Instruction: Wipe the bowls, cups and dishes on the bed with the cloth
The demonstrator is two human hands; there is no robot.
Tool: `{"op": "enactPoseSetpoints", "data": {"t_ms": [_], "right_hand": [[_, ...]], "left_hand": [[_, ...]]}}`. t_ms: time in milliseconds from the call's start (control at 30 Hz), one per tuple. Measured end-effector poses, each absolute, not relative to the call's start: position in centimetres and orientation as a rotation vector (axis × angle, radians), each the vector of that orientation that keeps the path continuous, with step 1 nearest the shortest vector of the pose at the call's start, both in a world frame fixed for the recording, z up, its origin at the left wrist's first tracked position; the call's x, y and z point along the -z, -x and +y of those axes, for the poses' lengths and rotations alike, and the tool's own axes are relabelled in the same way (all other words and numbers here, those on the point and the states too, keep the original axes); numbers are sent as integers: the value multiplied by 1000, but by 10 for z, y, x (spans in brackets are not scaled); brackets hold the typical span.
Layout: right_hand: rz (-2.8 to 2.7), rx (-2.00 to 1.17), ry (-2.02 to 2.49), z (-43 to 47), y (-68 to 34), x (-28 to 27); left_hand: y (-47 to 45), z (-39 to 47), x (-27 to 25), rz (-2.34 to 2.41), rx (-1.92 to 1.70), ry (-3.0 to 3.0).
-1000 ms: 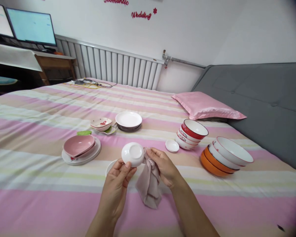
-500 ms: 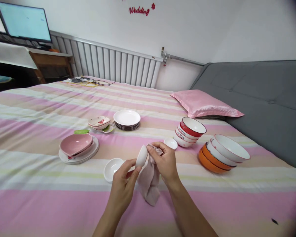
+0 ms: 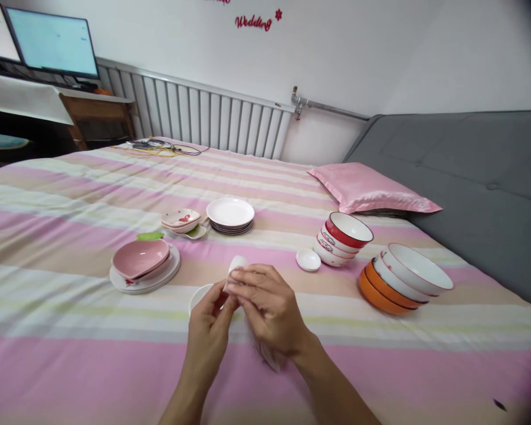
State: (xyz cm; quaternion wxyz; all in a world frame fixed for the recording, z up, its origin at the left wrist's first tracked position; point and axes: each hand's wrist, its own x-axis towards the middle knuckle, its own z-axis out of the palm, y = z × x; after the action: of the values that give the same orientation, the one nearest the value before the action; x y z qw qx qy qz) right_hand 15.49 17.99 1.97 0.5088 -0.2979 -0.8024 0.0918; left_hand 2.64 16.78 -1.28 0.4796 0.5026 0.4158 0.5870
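My left hand (image 3: 209,330) is closed on the edge of a small white dish (image 3: 238,262), held tilted up above the bed. My right hand (image 3: 269,304) presses a pale pink cloth (image 3: 271,356) against the dish; most of the cloth is hidden behind the fingers and wrist. Just behind my left hand lies a white bowl (image 3: 197,295), partly covered by the fingers. Further right, small white saucers (image 3: 308,260) rest on the striped sheet.
Left are pink bowls on white plates (image 3: 175,265), patterned dishes (image 3: 181,218) and a stack of plates (image 3: 230,211). Right are red-and-white bowls (image 3: 343,239) and orange and white bowls (image 3: 387,289). Behind lie a pink pillow (image 3: 371,188) and cables (image 3: 163,147).
My right hand has moved left with the cloth and now covers much of the dish. The dish has shifted slightly left. My view has turned a little left.
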Motion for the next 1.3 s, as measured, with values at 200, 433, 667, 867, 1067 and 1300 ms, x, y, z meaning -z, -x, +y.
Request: {"op": "enactPoseSetpoints", "data": {"t_ms": [200, 433, 667, 867, 1067, 1300], "right_hand": [[-1929, -232, 694, 181, -157, -20], [-1711, -415, 874, 186, -175, -27], [-1599, -531, 956, 190, -171, -17], [-1671, -348, 898, 186, -152, -6], [-1818, -141, 731, 183, -147, -4], [-1907, -36, 671, 179, -143, -4]], "left_hand": [[-23, 168, 15, 1020, -1389, -1289], [-29, 164, 13, 874, -1258, -1251], [-37, 165, 2, 667, -1434, -513], [-27, 171, -6, 574, -1476, -38], [-21, 174, -8, 538, -1420, -9], [-34, 166, 0, 790, -1534, -411]]}}
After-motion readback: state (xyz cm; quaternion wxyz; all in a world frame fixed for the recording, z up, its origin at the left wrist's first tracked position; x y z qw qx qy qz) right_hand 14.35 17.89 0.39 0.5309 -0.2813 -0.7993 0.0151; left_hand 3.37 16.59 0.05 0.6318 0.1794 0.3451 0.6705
